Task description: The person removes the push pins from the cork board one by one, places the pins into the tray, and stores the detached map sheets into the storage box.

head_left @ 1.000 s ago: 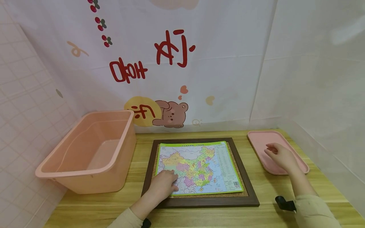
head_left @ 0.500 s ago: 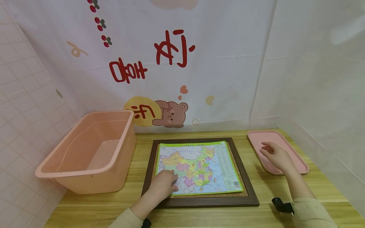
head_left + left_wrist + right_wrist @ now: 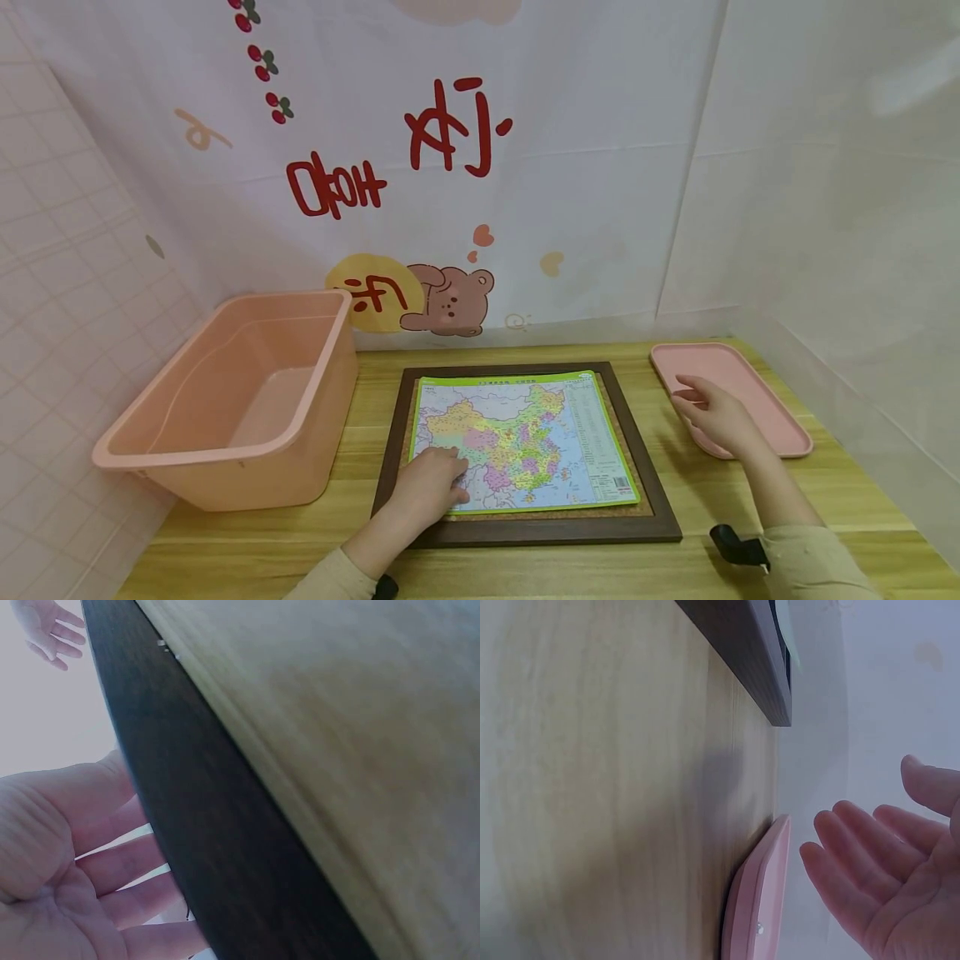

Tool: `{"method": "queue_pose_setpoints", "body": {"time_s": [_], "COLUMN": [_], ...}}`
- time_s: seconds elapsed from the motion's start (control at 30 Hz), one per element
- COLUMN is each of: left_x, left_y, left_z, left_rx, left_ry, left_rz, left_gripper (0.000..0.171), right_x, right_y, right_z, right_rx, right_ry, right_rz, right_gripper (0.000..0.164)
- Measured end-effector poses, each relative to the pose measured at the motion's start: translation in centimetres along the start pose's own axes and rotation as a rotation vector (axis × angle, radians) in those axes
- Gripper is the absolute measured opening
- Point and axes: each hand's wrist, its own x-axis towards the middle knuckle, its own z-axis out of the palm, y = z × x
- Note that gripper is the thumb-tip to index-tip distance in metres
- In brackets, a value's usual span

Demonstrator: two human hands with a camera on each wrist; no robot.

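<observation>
A colourful map sheet (image 3: pixel 525 442) with a green border lies on a cork board with a dark brown wooden frame (image 3: pixel 570 531). My left hand (image 3: pixel 429 490) rests on the map's lower left part, its fingers reaching over the frame's edge; its fingertips are partly hidden in the left wrist view. My right hand (image 3: pixel 716 414) hovers above the left side of a pink tray (image 3: pixel 731 367), holding nothing. In the right wrist view its fingers (image 3: pixel 862 855) are spread and relaxed. A tiny shiny piece (image 3: pixel 760 928) shows at the tray, too small to identify.
A deep pink plastic tub (image 3: pixel 225 454) stands on the left of the wooden table (image 3: pixel 525 575). A white printed cloth (image 3: pixel 585 167) hangs behind the table. On the right, a pale wall covering (image 3: pixel 862 350) borders the table.
My right hand has drifted left across the tray, toward the framed board. My left hand stays in place on the map.
</observation>
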Motion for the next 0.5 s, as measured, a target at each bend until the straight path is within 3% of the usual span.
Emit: {"method": "queue_pose_setpoints", "body": {"time_s": [0.23,0.5], "left_x": [0.03,0.07], "left_y": [0.00,-0.01], "left_z": [-0.03,0.01], "left_rx": [-0.004,-0.004], "left_ry": [0.003,-0.012], "left_rz": [0.000,-0.009], "left_gripper": [0.040,0.041], "right_x": [0.05,0.32], "right_y": [-0.17,-0.35], "right_z": [0.35,0.90], "right_rx": [0.030,0.179], "right_ry": [-0.058,-0.163], "right_rz": [0.023,0.057], "right_gripper": [0.059,0.064]}}
